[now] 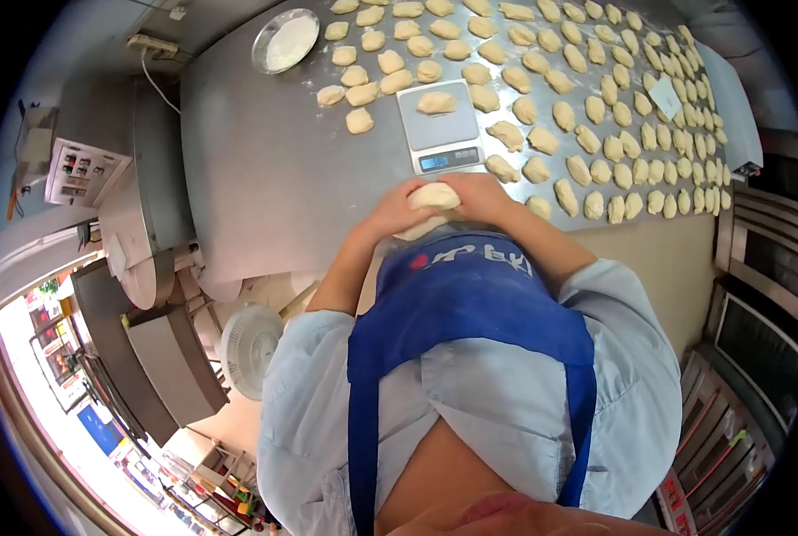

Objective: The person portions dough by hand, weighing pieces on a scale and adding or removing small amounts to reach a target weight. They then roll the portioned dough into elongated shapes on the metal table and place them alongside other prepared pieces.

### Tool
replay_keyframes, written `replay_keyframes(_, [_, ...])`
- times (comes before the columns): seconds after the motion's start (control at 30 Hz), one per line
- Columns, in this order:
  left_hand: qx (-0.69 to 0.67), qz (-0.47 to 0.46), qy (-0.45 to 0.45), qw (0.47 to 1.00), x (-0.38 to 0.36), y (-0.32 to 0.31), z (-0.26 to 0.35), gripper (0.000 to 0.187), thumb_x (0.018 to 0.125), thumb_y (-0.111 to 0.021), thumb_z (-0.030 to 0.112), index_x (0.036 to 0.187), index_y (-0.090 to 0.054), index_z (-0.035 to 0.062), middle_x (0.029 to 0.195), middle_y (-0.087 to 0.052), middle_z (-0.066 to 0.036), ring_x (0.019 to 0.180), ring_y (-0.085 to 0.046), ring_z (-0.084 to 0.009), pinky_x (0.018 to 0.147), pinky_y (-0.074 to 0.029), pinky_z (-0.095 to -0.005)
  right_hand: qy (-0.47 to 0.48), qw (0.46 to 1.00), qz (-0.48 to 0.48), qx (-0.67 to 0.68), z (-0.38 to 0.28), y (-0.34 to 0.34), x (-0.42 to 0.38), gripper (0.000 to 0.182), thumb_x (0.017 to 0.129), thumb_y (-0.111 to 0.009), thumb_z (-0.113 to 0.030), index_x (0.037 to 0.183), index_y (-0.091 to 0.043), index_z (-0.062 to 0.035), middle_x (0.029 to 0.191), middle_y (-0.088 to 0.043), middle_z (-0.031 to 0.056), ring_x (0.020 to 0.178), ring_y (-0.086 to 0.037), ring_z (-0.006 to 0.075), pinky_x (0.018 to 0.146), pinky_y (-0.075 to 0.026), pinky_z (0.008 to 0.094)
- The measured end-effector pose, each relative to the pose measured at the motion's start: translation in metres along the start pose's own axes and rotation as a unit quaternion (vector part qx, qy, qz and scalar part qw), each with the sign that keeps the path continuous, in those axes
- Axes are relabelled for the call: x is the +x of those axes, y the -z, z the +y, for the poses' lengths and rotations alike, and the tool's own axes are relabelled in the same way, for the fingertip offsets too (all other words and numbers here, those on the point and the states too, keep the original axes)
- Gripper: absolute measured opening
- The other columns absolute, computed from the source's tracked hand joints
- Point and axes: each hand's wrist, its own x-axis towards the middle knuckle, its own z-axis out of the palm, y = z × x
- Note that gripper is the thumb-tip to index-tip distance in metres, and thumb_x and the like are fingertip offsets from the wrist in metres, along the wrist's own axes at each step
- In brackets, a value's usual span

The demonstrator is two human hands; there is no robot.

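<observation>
My left hand (400, 211) and my right hand (477, 196) close around a pale lump of dough (434, 196) from both sides, near the table's front edge and in front of my blue apron. More dough (418, 230) shows just below that lump, partly hidden by my left hand. Beyond my hands stands a white digital scale (414, 136) with its display lit. A single dough piece (436, 103) rests on the scale's plate.
Many dough pieces (575, 59) cover the right side and back of the metal table (265, 170). A bowl of flour (289, 43) stands at the back left. A pale card (664, 96) lies among the pieces. A fan (251, 351) stands lower left.
</observation>
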Motion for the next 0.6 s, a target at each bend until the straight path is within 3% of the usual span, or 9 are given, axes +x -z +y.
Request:
replay_keyframes(0.07, [0.120, 0.133, -0.016, 0.984, -0.007, -0.002, -0.007, 0.044, 0.085, -0.071, 0.031, 0.119, -0.063, 0.0033, 0.105, -0.069, -0.012, 0.096, -0.066, -0.0243, 0.087, -0.051, -0.0362, -0.034, 0.999, 0.002, 0.010, 0.003, -0.001, -0.002, 0.039, 0.076, -0.072, -0.023, 0.112, -0.064, -0.0122, 0.097, -0.069, 0.0167, 0.092, -0.066, 0.0370, 0.080, -0.052, 0.0470])
replay_keyframes(0.13, [0.166, 0.156, 0.006, 0.974, -0.011, -0.009, -0.010, 0.042, 0.088, -0.068, 0.033, 0.117, -0.063, 0.0036, 0.101, -0.070, -0.013, 0.093, -0.067, -0.0257, 0.085, -0.052, -0.0365, -0.104, 0.993, -0.051, 0.009, 0.008, -0.002, 0.000, 0.033, 0.080, -0.067, -0.030, 0.106, -0.066, -0.0101, 0.097, -0.070, 0.0173, 0.093, -0.066, 0.0373, 0.080, -0.052, 0.0477])
replay_keyframes(0.2, [0.214, 0.173, 0.029, 0.961, -0.011, -0.009, -0.013, 0.040, 0.091, -0.065, 0.035, 0.116, -0.064, 0.0039, 0.098, -0.071, -0.013, 0.091, -0.068, -0.0271, 0.083, -0.053, -0.0367, -0.101, 0.993, -0.062, 0.016, 0.002, -0.002, -0.001, 0.031, 0.081, -0.067, -0.031, 0.103, -0.066, -0.0096, 0.097, -0.070, 0.0174, 0.092, -0.066, 0.0373, 0.080, -0.052, 0.0477])
replay_keyframes(0.27, [-0.108, 0.059, 0.174, 0.977, -0.008, 0.001, -0.016, 0.047, 0.088, -0.066, 0.043, 0.116, -0.065, 0.0062, 0.098, -0.071, -0.015, 0.088, -0.069, -0.0323, 0.080, -0.053, -0.0392, -0.100, 0.992, -0.071, 0.027, -0.004, 0.000, 0.000, 0.030, 0.081, -0.066, -0.032, 0.100, -0.067, -0.0092, 0.097, -0.070, 0.0176, 0.092, -0.066, 0.0374, 0.081, -0.052, 0.0477])
replay_keyframes(0.3, [-0.108, 0.058, 0.174, 0.977, -0.009, 0.006, -0.010, 0.047, 0.088, -0.066, 0.043, 0.116, -0.065, 0.0062, 0.098, -0.071, -0.015, 0.088, -0.069, -0.0323, 0.080, -0.053, -0.0392, -0.086, 0.992, -0.090, 0.031, -0.005, 0.002, 0.001, 0.030, 0.080, -0.067, -0.032, 0.099, -0.067, -0.0091, 0.097, -0.070, 0.0178, 0.092, -0.066, 0.0376, 0.080, -0.052, 0.0480])
replay_keyframes(0.37, [0.191, -0.048, 0.174, 0.965, -0.009, 0.015, 0.002, 0.053, 0.078, -0.072, 0.046, 0.114, -0.066, 0.0090, 0.098, -0.071, -0.014, 0.090, -0.068, -0.0343, 0.080, -0.053, -0.0422, -0.070, 0.991, -0.111, 0.034, -0.006, 0.002, 0.004, 0.030, 0.080, -0.067, -0.032, 0.099, -0.068, -0.0089, 0.097, -0.070, 0.0180, 0.091, -0.066, 0.0378, 0.080, -0.052, 0.0482])
replay_keyframes(0.4, [0.191, -0.046, 0.174, 0.965, -0.008, 0.015, 0.013, 0.053, 0.078, -0.072, 0.046, 0.114, -0.066, 0.0090, 0.098, -0.071, -0.014, 0.090, -0.068, -0.0343, 0.080, -0.053, -0.0422, -0.062, 0.990, -0.129, 0.005, -0.009, -0.002, 0.007, 0.030, 0.079, -0.068, -0.031, 0.099, -0.068, -0.0084, 0.096, -0.070, 0.0181, 0.092, -0.066, 0.0378, 0.080, -0.052, 0.0484])
replay_keyframes(0.47, [0.216, 0.003, 0.025, 0.976, -0.004, 0.007, 0.031, 0.057, 0.067, -0.078, 0.045, 0.110, -0.067, 0.0090, 0.102, -0.070, -0.016, 0.095, -0.066, -0.0363, 0.081, -0.052, -0.0456, -0.055, 0.987, -0.146, -0.023, -0.012, -0.004, 0.013, 0.031, 0.079, -0.068, -0.030, 0.100, -0.069, -0.0079, 0.096, -0.070, 0.0182, 0.092, -0.066, 0.0378, 0.080, -0.052, 0.0485])
replay_keyframes(0.6, [0.253, -0.022, 0.027, 0.967, 0.020, -0.002, 0.018, 0.054, 0.063, -0.079, 0.040, 0.105, -0.067, 0.0084, 0.104, -0.069, -0.016, 0.099, -0.065, -0.0362, 0.084, -0.052, -0.0464, -0.038, 0.989, -0.139, 0.039, 0.000, 0.037, 0.032, 0.029, 0.078, -0.068, -0.027, 0.099, -0.070, -0.0069, 0.093, -0.071, 0.0183, 0.087, -0.067, 0.0374, 0.077, -0.052, 0.0459])
